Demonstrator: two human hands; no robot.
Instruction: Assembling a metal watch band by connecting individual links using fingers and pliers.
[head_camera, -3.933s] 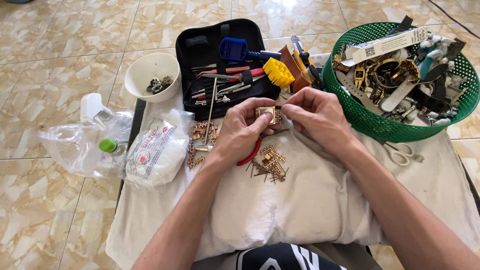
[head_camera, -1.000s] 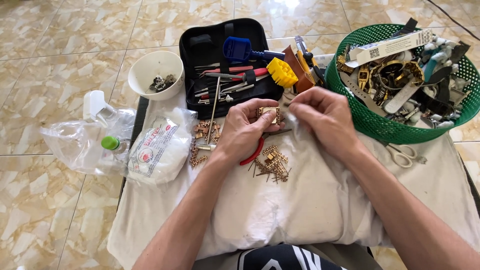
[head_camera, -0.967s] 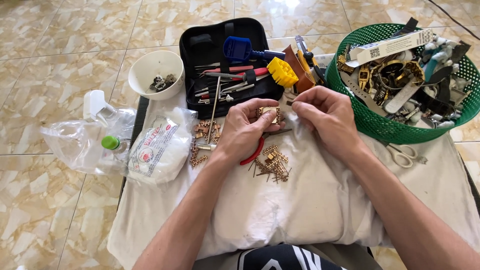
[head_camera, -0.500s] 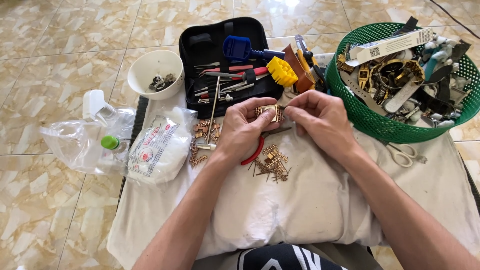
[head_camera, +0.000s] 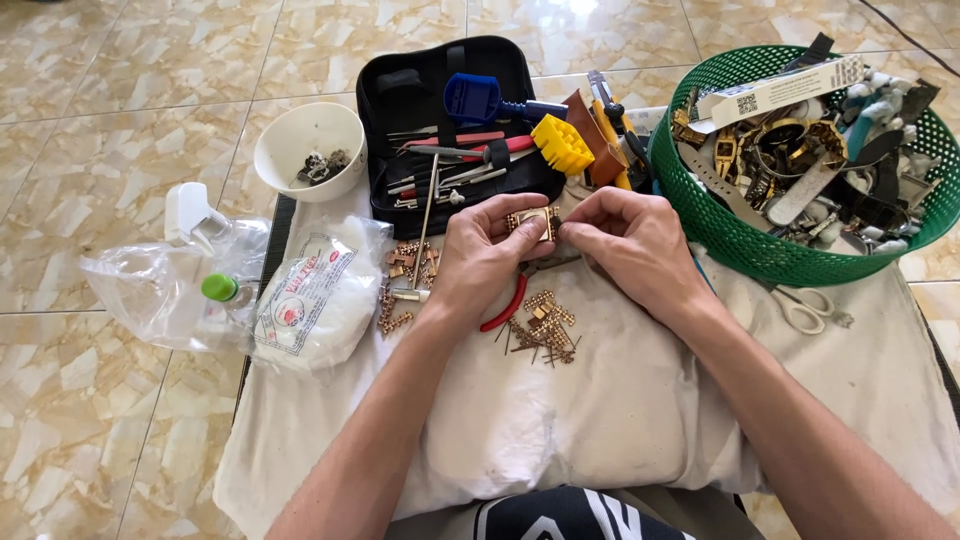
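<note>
My left hand (head_camera: 482, 255) and my right hand (head_camera: 628, 243) meet above a white cloth (head_camera: 560, 420), pinching a short gold watch-band piece (head_camera: 532, 222) between their fingertips. Under my left palm lies a pair of red-handled pliers (head_camera: 503, 305). A heap of loose gold links and pins (head_camera: 543, 326) rests on the cloth just below my hands. More gold link strips (head_camera: 402, 275) and a small metal hammer (head_camera: 420, 240) lie left of my left hand.
An open black tool case (head_camera: 450, 120) with a blue tool and yellow block sits behind my hands. A green basket (head_camera: 760, 250) of watches and straps stands at right, scissors (head_camera: 810, 305) below it. A white bowl (head_camera: 308, 150), plastic bags (head_camera: 310, 300) and a bottle (head_camera: 215, 290) lie at left.
Both hands have shifted slightly as the fingers work the gold band piece; they stay together in the same spot. Nothing else has moved.
</note>
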